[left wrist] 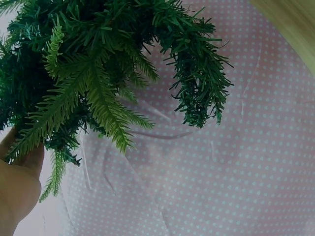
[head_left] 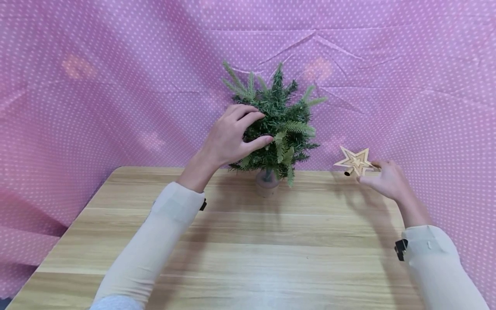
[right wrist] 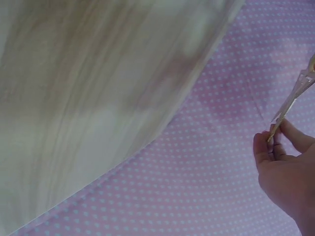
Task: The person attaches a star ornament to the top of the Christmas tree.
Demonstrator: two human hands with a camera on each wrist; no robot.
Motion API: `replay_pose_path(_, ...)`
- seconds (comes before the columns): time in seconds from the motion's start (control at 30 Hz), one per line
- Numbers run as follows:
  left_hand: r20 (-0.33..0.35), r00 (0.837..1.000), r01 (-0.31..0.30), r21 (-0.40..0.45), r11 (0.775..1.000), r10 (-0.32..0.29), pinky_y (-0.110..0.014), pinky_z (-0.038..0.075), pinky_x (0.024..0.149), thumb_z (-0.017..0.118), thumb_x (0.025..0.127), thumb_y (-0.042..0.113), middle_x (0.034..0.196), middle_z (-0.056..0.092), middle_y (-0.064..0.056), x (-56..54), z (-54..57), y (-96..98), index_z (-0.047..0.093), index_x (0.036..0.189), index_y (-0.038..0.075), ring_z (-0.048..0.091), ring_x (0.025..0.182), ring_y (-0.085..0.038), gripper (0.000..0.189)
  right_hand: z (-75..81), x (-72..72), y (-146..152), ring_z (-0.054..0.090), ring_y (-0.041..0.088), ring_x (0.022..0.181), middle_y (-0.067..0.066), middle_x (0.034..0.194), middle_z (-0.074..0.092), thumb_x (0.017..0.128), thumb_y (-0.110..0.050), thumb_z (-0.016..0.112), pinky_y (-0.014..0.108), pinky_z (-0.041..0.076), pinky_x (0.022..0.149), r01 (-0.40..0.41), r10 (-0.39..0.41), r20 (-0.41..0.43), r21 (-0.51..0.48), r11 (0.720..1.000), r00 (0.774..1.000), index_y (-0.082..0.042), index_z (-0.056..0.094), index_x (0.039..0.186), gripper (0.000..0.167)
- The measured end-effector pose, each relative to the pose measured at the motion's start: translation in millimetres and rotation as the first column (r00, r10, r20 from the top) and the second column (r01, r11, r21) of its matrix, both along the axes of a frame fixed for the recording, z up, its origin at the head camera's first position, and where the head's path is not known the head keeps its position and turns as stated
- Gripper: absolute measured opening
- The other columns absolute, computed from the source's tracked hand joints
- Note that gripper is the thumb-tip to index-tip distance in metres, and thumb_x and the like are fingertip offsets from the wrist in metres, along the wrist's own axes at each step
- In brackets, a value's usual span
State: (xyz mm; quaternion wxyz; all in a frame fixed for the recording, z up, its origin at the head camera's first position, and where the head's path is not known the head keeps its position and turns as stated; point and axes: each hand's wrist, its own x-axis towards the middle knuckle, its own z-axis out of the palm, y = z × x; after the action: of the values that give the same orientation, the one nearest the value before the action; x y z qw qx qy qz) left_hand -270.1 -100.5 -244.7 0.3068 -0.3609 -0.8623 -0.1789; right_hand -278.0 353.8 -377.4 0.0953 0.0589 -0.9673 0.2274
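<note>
A small artificial Christmas tree (head_left: pixel 286 116) stands upright in a pale round pot (head_left: pixel 267 185) near the table's back edge. My left hand (head_left: pixel 236 131) holds the tree's left side, thumb and fingers apart around the branches. In the left wrist view, light green sprigs (left wrist: pixel 93 88) partly cover that hand (left wrist: pixel 19 182). Off to the right, my right hand (head_left: pixel 387 178) pinches a gold star tree topper (head_left: pixel 354 160) by one point, between thumb and fingers. A short dark-ended tube shows under the star. The right wrist view catches the star edge-on above the fingers of the right hand (right wrist: pixel 288 167).
The wood-grain table (head_left: pixel 271 258) spreads under both arms, its rounded back corners visible. Behind it hangs a pink cloth with white dots (head_left: pixel 155 64), close to the back edge and the tree. A black clip sits at each sleeve cuff.
</note>
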Motion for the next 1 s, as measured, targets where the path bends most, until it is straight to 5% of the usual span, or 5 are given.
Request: replay_pose_path(1.0, -0.021, 1.0, 0.016, 0.016, 1.0, -0.015, -0.043, 0.041, 0.11, 0.072, 0.092, 0.051, 0.131, 0.062, -0.011, -0.6, -2.6, 0.4, 0.067, 0.13, 0.006, 0.05, 0.129, -0.029, 0.059, 29.5, 1.3, -25.2, 0.042, 0.057, 0.113, 0.042, 0.122, 0.048, 0.082, -0.036, 0.077, 0.068, 0.038, 0.089, 0.041, -0.043, -0.096, -0.026, 0.999, 0.994, 0.016, 0.052, 0.133, 0.077)
